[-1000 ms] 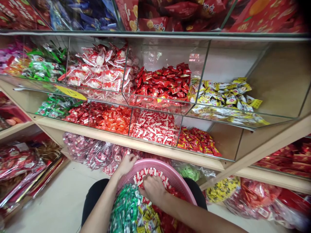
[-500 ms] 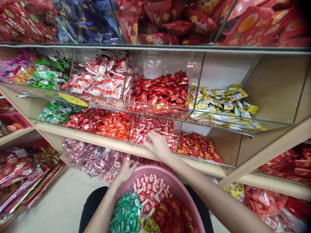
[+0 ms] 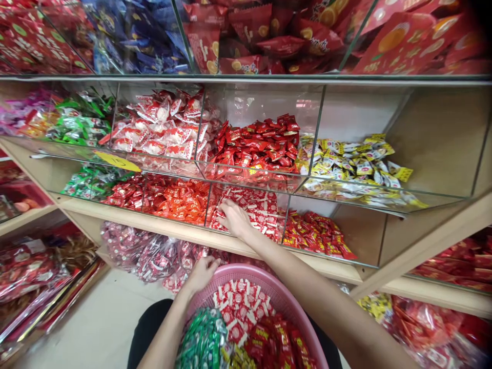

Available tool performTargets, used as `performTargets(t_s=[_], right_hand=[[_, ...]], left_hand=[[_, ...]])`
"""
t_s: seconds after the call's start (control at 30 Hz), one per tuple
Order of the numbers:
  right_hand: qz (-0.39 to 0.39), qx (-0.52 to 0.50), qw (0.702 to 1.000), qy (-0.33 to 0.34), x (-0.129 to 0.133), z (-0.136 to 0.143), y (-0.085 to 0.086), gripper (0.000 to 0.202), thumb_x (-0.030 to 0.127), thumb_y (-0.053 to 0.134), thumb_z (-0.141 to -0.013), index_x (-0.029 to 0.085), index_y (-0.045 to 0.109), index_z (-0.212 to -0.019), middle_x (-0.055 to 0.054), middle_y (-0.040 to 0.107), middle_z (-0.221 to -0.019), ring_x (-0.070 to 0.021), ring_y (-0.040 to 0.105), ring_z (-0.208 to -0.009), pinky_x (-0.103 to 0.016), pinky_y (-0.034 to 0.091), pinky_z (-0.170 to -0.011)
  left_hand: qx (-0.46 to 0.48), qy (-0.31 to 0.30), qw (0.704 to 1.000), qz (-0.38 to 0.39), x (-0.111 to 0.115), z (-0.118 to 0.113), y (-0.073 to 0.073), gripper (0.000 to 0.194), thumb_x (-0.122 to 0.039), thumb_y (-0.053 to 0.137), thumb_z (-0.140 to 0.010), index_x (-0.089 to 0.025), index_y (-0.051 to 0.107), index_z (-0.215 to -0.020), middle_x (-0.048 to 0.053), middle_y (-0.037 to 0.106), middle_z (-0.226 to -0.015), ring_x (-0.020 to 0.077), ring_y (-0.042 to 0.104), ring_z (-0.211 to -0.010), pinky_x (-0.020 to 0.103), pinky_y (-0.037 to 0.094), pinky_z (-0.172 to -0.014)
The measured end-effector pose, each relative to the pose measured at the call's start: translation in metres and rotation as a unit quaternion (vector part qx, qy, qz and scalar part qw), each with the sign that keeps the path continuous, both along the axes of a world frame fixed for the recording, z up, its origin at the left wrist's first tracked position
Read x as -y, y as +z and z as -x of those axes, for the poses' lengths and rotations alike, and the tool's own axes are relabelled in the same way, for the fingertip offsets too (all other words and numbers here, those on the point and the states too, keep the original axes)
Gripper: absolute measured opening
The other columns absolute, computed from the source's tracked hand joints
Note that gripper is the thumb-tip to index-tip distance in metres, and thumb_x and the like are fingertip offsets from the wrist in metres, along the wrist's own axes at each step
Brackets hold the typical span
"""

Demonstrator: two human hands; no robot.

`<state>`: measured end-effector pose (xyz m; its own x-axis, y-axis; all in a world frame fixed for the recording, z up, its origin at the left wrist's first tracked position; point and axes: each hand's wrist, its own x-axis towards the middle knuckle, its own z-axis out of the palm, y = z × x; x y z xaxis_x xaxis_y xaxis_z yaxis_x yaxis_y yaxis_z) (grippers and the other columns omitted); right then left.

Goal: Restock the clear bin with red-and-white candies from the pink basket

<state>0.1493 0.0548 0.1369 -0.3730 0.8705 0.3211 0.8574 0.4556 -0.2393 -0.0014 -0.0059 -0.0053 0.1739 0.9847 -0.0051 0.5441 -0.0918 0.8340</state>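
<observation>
My right hand (image 3: 235,219) reaches over the front of a low clear bin of red-and-white wrapped candies (image 3: 261,205). Its fingers are stretched out and slightly bent, with their tips at the candies. My left hand (image 3: 204,272) is at the far left rim of a pink plastic basket (image 3: 307,320), its fingers curled together. Whatever they may hold is hidden. Inside the basket lie red-and-white candies (image 3: 240,307), green-wrapped candies (image 3: 203,338), dark red candies (image 3: 277,341) and a few yellow ones (image 3: 238,356). The basket sits between my dark-clothed knees.
Clear dividers separate neighbouring bins of orange-red candies (image 3: 184,200) and red-yellow candies (image 3: 317,230). Above are bins of red candies (image 3: 261,141) and yellow-white candies (image 3: 357,159). A wooden ledge (image 3: 161,224) runs along the front. Bagged candies (image 3: 149,251) lie beneath it.
My right hand has moved left and slightly up, deeper into the bin of red-and-white candies. My left hand stays by the basket rim, its fingers drawn closer together.
</observation>
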Motion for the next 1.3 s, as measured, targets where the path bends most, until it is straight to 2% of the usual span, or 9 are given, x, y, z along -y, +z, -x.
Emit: performTargets(t_s=[0.2,0.33,0.43,0.57,0.67,0.77,0.87,0.97,1.3], right_hand=[[-0.017,-0.024,0.999,-0.016,0.000,-0.002,-0.006,0.020,0.027,0.038,-0.087,0.023,0.056,-0.095,-0.003,0.054,-0.101,-0.0146,0.054,-0.079,-0.025,0.039,-0.066],[-0.042,-0.050,0.998,-0.016,0.005,-0.008,-0.002,0.023,0.027,0.035,-0.088,0.022,0.057,-0.093,-0.003,0.055,-0.096,-0.0140,0.054,-0.078,-0.023,0.038,-0.062],[-0.069,-0.100,0.993,0.003,0.018,-0.018,0.006,0.022,0.026,0.036,-0.089,0.021,0.057,-0.092,-0.002,0.055,-0.093,-0.0125,0.053,-0.078,-0.021,0.038,-0.065],[-0.098,-0.161,0.980,0.063,0.052,-0.036,0.009,0.023,0.026,0.034,-0.091,0.019,0.056,-0.091,-0.003,0.054,-0.091,-0.0119,0.052,-0.082,-0.021,0.038,-0.073],[-0.096,-0.133,0.976,0.141,0.083,-0.045,-0.009,0.022,0.025,0.034,-0.092,0.018,0.055,-0.092,-0.004,0.054,-0.089,-0.0130,0.050,-0.083,-0.023,0.039,-0.073],[-0.092,-0.023,0.970,0.224,0.109,-0.051,-0.044,0.019,0.022,0.037,-0.091,0.017,0.055,-0.088,-0.004,0.054,-0.085,-0.0141,0.050,-0.080,-0.025,0.040,-0.072],[-0.086,0.107,0.953,0.271,0.121,-0.054,-0.080,0.014,0.019,0.040,-0.090,0.018,0.053,-0.085,-0.001,0.054,-0.082,-0.0135,0.049,-0.076,-0.025,0.040,-0.067],[-0.081,0.178,0.934,0.300,0.123,-0.056,-0.104,0.008,0.020,0.044,-0.088,0.019,0.052,-0.089,0.000,0.055,-0.087,-0.0124,0.050,-0.076,-0.024,0.039,-0.063],[-0.094,0.222,0.903,0.355,0.110,-0.045,-0.119,0.008,0.020,0.046,-0.088,0.020,0.051,-0.094,0.001,0.056,-0.093,-0.0113,0.050,-0.085,-0.023,0.040,-0.068]], left_hand=[[-0.015,0.001,1.000,-0.002,-0.002,0.003,-0.005,0.038,-0.050,0.044,-0.076,-0.017,0.055,-0.063,-0.003,0.051,-0.055,0.0129,0.044,-0.054,0.024,0.030,-0.053],[-0.022,0.002,1.000,-0.005,-0.003,0.003,-0.006,0.036,-0.050,0.044,-0.075,-0.018,0.050,-0.058,-0.006,0.044,-0.051,0.0121,0.041,-0.053,0.024,0.028,-0.052],[-0.013,-0.005,1.000,0.002,-0.002,0.003,-0.004,0.036,-0.050,0.044,-0.076,-0.018,0.050,-0.060,-0.005,0.046,-0.053,0.0123,0.042,-0.053,0.024,0.029,-0.052],[-0.020,-0.002,1.000,0.004,-0.002,0.001,-0.001,0.037,-0.049,0.042,-0.076,-0.018,0.051,-0.059,-0.004,0.049,-0.053,0.0126,0.042,-0.054,0.024,0.030,-0.053],[-0.022,-0.007,1.000,-0.003,-0.002,-0.001,0.001,0.036,-0.047,0.042,-0.077,-0.017,0.054,-0.061,-0.002,0.053,-0.057,0.0140,0.046,-0.057,0.024,0.031,-0.055],[-0.018,-0.019,1.000,-0.001,-0.001,-0.002,0.001,0.035,-0.046,0.042,-0.078,-0.017,0.054,-0.063,-0.002,0.054,-0.058,0.0150,0.048,-0.058,0.025,0.032,-0.056],[-0.017,-0.016,1.000,-0.004,0.000,-0.001,0.000,0.035,-0.047,0.041,-0.078,-0.018,0.052,-0.062,-0.003,0.050,-0.056,0.0144,0.046,-0.057,0.024,0.032,-0.055],[-0.016,-0.008,1.000,-0.004,-0.001,-0.001,-0.003,0.035,-0.047,0.041,-0.078,-0.018,0.050,-0.061,-0.004,0.048,-0.055,0.0139,0.045,-0.057,0.024,0.031,-0.054],[-0.012,0.002,1.000,-0.009,-0.003,0.001,-0.007,0.035,-0.047,0.042,-0.076,-0.018,0.048,-0.058,-0.005,0.043,-0.052,0.0120,0.041,-0.054,0.023,0.031,-0.054]])
